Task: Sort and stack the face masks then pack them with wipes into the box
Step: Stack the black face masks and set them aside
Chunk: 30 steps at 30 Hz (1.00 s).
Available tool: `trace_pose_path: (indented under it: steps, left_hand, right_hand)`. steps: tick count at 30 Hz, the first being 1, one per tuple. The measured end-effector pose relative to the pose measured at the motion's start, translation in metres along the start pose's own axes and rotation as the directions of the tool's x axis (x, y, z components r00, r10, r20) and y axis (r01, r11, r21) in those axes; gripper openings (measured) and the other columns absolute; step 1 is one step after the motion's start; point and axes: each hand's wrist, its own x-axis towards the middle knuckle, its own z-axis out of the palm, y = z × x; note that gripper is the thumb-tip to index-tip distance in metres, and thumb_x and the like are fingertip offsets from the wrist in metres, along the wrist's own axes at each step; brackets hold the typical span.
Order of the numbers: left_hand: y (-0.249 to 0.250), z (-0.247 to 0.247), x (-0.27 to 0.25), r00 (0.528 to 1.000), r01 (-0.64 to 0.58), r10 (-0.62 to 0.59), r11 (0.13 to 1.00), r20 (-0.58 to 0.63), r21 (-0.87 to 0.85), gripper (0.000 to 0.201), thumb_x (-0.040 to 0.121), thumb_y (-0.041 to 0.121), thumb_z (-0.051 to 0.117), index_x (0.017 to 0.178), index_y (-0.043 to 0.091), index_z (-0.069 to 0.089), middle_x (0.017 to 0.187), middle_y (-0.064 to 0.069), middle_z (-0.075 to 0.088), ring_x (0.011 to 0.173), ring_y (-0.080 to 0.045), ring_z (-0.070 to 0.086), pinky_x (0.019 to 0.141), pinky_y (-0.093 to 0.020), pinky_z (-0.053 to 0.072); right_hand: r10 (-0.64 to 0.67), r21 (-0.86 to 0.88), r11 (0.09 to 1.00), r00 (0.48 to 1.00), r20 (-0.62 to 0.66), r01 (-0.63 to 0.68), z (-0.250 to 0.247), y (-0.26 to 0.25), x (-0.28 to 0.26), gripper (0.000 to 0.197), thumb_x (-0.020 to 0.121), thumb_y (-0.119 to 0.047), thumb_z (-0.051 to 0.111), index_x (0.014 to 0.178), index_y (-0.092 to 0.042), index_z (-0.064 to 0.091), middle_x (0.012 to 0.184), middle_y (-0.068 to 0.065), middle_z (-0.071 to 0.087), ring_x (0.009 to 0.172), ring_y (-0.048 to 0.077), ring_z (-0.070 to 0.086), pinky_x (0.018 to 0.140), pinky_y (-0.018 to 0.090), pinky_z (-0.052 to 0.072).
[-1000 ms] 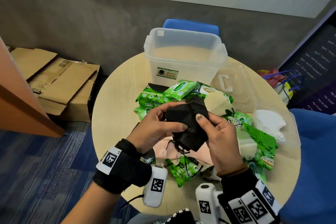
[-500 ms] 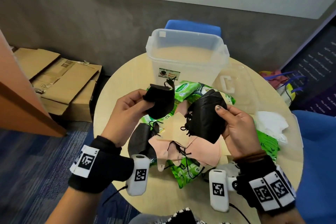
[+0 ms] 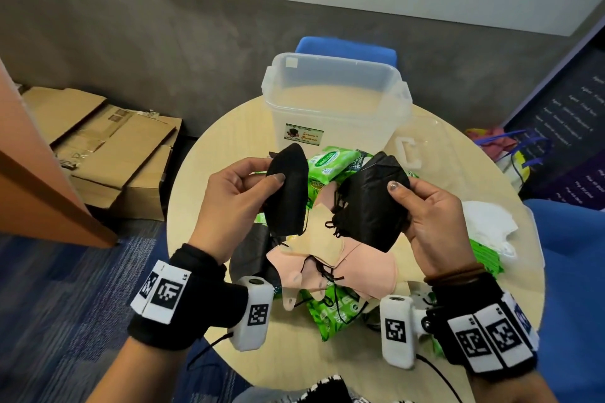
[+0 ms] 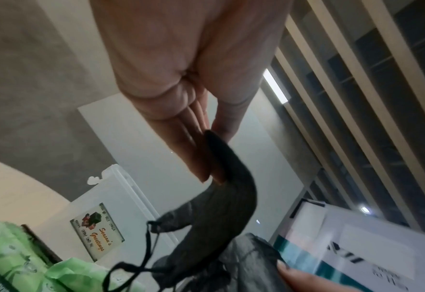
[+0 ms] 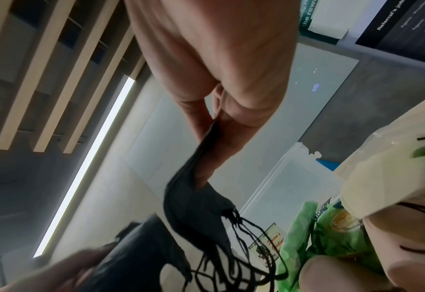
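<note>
My left hand (image 3: 242, 193) pinches a single folded black mask (image 3: 288, 193) between thumb and fingers, held upright above the table; the same black mask (image 4: 214, 213) hangs from the fingers in the left wrist view. My right hand (image 3: 422, 206) grips a thicker stack of black masks (image 3: 370, 206), and that stack (image 5: 196, 213) trails its ear loops in the right wrist view. Below lie pink and beige masks (image 3: 334, 255) and green wipe packs (image 3: 330, 160). The clear plastic box (image 3: 334, 98) stands open behind them.
The round wooden table (image 3: 209, 154) holds a white mask pile (image 3: 487, 226) at the right and the clear box lid (image 3: 425, 147) beside the box. Blue chairs (image 3: 576, 271) stand at the right and behind. Flattened cardboard boxes (image 3: 108, 144) lie on the floor at left.
The hands, together on one black bundle a second ago, have drawn apart: the left took away a single black mask, the right kept the stack. Both lifted a little.
</note>
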Motion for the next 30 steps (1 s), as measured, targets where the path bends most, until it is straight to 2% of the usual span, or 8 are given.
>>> trace_pose_path:
  steps: [4,7,12,16,19,21,27,30]
  left_hand:
    - [0.000,0.030,-0.006,0.996,-0.073,0.070,0.996,0.060,0.042,0.016,0.089,0.003,0.063,0.091,0.017,0.070,0.072,0.001,0.073,0.070,-0.011,0.068,0.061,-0.022,0.057]
    - [-0.008,0.055,-0.012,0.983,-0.041,0.027,0.997,0.180,0.072,0.014,0.093,0.016,0.060,0.098,0.018,0.072,0.082,0.006,0.073,0.085,-0.008,0.070,0.066,-0.024,0.058]
    - [-0.026,0.062,-0.011,0.979,-0.093,0.054,0.976,0.199,0.195,0.019,0.094,0.020,0.061,0.110,0.021,0.071,0.104,0.001,0.074,0.097,-0.013,0.070,0.080,-0.034,0.059]
    - [-0.036,0.055,-0.004,0.988,-0.136,0.102,0.926,0.114,0.353,0.020,0.088,0.015,0.065,0.106,0.020,0.072,0.104,0.008,0.071,0.096,-0.004,0.066,0.088,-0.031,0.054]
    - [-0.041,0.054,0.000,0.991,-0.132,0.132,0.896,0.030,0.423,0.044,0.085,0.045,0.066,0.122,0.024,0.058,0.120,0.012,0.060,0.112,0.000,0.053,0.094,-0.019,0.043]
    - [-0.047,0.057,0.001,0.997,-0.034,0.008,0.941,0.077,0.338,0.058,0.078,0.062,0.060,0.122,0.025,0.055,0.119,0.011,0.061,0.111,-0.002,0.056,0.093,-0.023,0.046]
    - [-0.079,0.070,-0.008,0.969,-0.073,-0.028,0.918,0.246,0.390,0.038,0.088,0.031,0.048,0.118,0.009,0.057,0.110,-0.011,0.065,0.103,-0.023,0.060,0.091,-0.039,0.047]
    - [-0.078,0.059,-0.002,0.967,0.013,-0.102,0.935,0.234,0.354,0.018,0.092,0.030,0.053,0.099,0.016,0.062,0.091,0.001,0.066,0.086,-0.014,0.061,0.081,-0.035,0.049]
  right_hand:
    - [0.007,-0.029,1.000,0.998,0.066,-0.005,0.013,0.003,-0.001,0.015,0.090,-0.001,0.056,0.098,0.000,0.068,0.089,0.015,0.072,0.076,0.019,0.067,0.063,0.027,0.056]
    - [0.012,-0.083,0.997,0.993,0.117,-0.002,0.027,0.007,-0.003,0.016,0.091,-0.004,0.055,0.099,-0.002,0.069,0.086,0.013,0.072,0.072,0.018,0.067,0.060,0.025,0.054]
    - [0.047,-0.053,0.998,0.987,0.152,-0.039,0.029,0.007,-0.004,0.033,0.084,-0.029,0.063,0.102,-0.002,0.069,0.096,0.017,0.072,0.087,0.026,0.069,0.075,0.035,0.057]
    - [0.015,-0.178,0.984,0.975,0.220,0.025,0.026,0.012,-0.006,0.027,0.083,0.009,0.059,0.101,-0.009,0.069,0.092,0.010,0.074,0.084,0.018,0.069,0.075,0.028,0.055]
    - [0.020,-0.242,0.969,0.958,0.287,0.052,0.019,0.010,-0.007,0.037,0.084,0.016,0.048,0.101,-0.010,0.068,0.091,0.008,0.073,0.084,0.015,0.068,0.071,0.022,0.053]
    - [0.021,-0.260,0.963,0.945,0.325,0.068,0.015,0.009,-0.009,0.038,0.085,0.017,0.045,0.103,-0.008,0.066,0.093,0.012,0.070,0.087,0.015,0.066,0.072,0.021,0.053]
    - [0.010,-0.351,0.933,0.970,0.243,0.079,0.014,0.031,-0.009,0.046,0.081,0.018,0.053,0.114,-0.013,0.063,0.105,-0.001,0.068,0.094,0.006,0.065,0.079,0.010,0.049]
    - [0.000,-0.363,0.929,0.982,0.188,0.070,0.005,0.035,-0.008,0.050,0.079,0.021,0.055,0.111,-0.016,0.063,0.097,0.000,0.069,0.085,0.003,0.067,0.073,0.011,0.051]
